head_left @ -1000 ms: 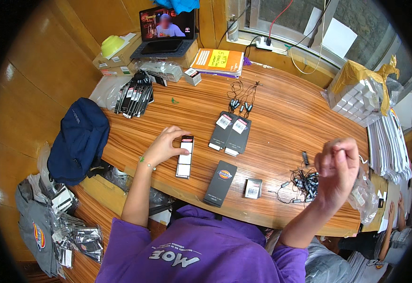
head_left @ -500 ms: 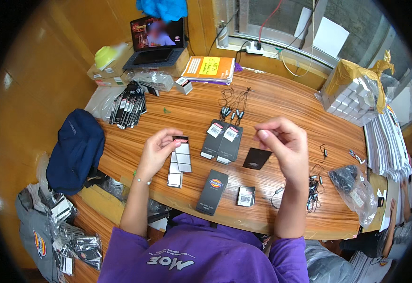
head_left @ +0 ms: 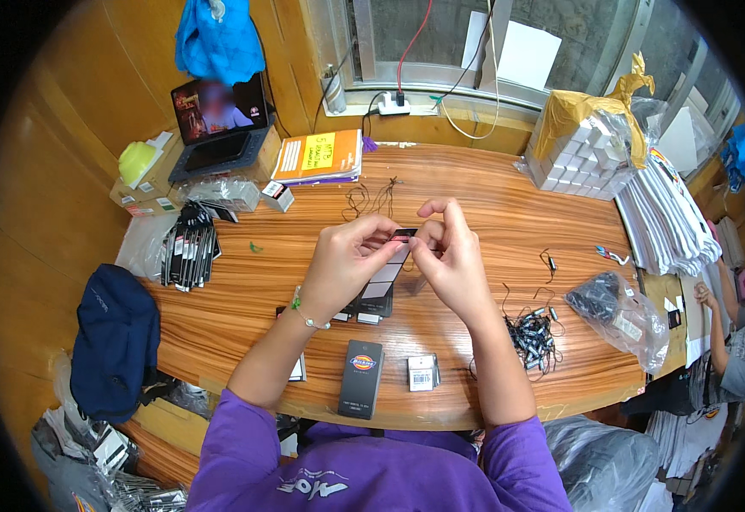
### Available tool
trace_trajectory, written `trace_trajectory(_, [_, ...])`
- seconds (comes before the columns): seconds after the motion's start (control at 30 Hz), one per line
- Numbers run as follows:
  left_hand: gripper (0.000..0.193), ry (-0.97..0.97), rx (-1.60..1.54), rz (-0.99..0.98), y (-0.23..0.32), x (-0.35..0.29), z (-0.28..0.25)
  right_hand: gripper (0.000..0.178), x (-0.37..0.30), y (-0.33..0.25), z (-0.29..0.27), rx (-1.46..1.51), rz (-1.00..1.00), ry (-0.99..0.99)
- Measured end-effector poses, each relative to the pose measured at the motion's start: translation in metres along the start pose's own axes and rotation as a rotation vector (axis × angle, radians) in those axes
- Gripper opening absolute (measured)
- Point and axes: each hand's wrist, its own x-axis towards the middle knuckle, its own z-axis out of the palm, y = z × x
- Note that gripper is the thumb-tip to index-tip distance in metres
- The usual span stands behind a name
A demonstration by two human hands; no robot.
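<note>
My left hand (head_left: 342, 263) pinches a narrow tag (head_left: 382, 277) with white panels and a black, red-banded top. At that top end, my right hand (head_left: 453, 269) has thumb and forefinger pressed together; a small blurred hang tag (head_left: 420, 283) seems to dangle beneath them. Dark grey hang tags (head_left: 379, 305) lie under the hands, partly covered. Nearer me are a stack of larger grey hang tags (head_left: 361, 380) and a small pile of white barcode tags (head_left: 422, 374). More white-panelled tags (head_left: 300, 369) show beside my left forearm.
Tangled black strings (head_left: 533, 337) and a plastic bag (head_left: 615, 311) lie to the right. Behind them stand a wrapped block of small white boxes (head_left: 581, 149) and stacked white sheets (head_left: 666, 213). Bundled tags (head_left: 189, 247), a tablet (head_left: 219, 115) and orange notebooks (head_left: 321, 156) occupy the left side.
My hands have come together from apart, bringing the white-panelled tag up to my right fingers. Another tag beneath it now lies near my left forearm. The view has shifted rightward.
</note>
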Motion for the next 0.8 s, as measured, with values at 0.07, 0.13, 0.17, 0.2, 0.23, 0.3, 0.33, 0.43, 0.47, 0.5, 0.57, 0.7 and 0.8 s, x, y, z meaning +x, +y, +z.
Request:
trace_trajectory(0.07, [0.015, -0.025, -0.015, -0.015, 0.001, 0.0, 0.0, 0.026, 0.001, 0.001, 0.0, -0.032, 0.012, 0.008])
trace_trajectory(0.13, [0.014, -0.039, -0.026, -0.021, -0.001, -0.001, 0.0, 0.025, 0.0, 0.0, 0.004, -0.1, 0.0, 0.014])
trace_trajectory(0.17, [0.013, -0.041, -0.031, -0.019, -0.003, -0.001, 0.001, 0.025, -0.001, -0.001, 0.005, -0.134, -0.007, 0.018])
trace_trajectory(0.2, [0.013, -0.043, -0.036, -0.017, -0.005, -0.002, 0.001, 0.025, -0.001, 0.001, 0.007, -0.151, -0.02, 0.025])
trace_trajectory(0.23, [0.012, -0.051, 0.015, 0.002, -0.006, -0.003, -0.001, 0.024, 0.0, 0.004, 0.009, -0.166, -0.035, 0.032])
trace_trajectory(0.3, [0.011, -0.068, 0.117, 0.039, -0.008, -0.004, -0.004, 0.024, 0.0, 0.007, 0.011, -0.165, -0.035, 0.016])
trace_trajectory(0.33, [0.011, -0.054, 0.177, 0.127, -0.011, -0.004, -0.006, 0.025, 0.001, 0.007, 0.01, -0.15, -0.024, -0.007])
trace_trajectory(0.43, [0.01, -0.015, 0.301, 0.33, -0.015, -0.002, -0.009, 0.025, 0.002, 0.008, 0.012, -0.156, -0.053, -0.021])
trace_trajectory(0.47, [0.01, -0.004, 0.306, 0.357, -0.014, 0.0, -0.011, 0.024, 0.002, 0.01, 0.013, -0.165, -0.073, -0.016])
trace_trajectory(0.5, [0.011, 0.007, 0.311, 0.385, -0.013, 0.001, -0.012, 0.025, 0.002, 0.011, 0.014, -0.18, -0.076, -0.011])
trace_trajectory(0.57, [0.011, -0.019, 0.198, 0.265, -0.011, 0.0, -0.012, 0.026, 0.002, 0.013, 0.014, -0.204, -0.089, 0.005])
trace_trajectory(0.7, [0.014, 0.022, 0.332, 0.407, -0.014, 0.001, -0.013, 0.016, 0.003, 0.018, 0.015, 0.099, 0.049, -0.007])
trace_trajectory(0.8, [0.012, 0.036, 0.659, 0.742, -0.006, 0.011, -0.018, 0.012, 0.008, 0.016, 0.003, 0.489, 0.23, -0.105])
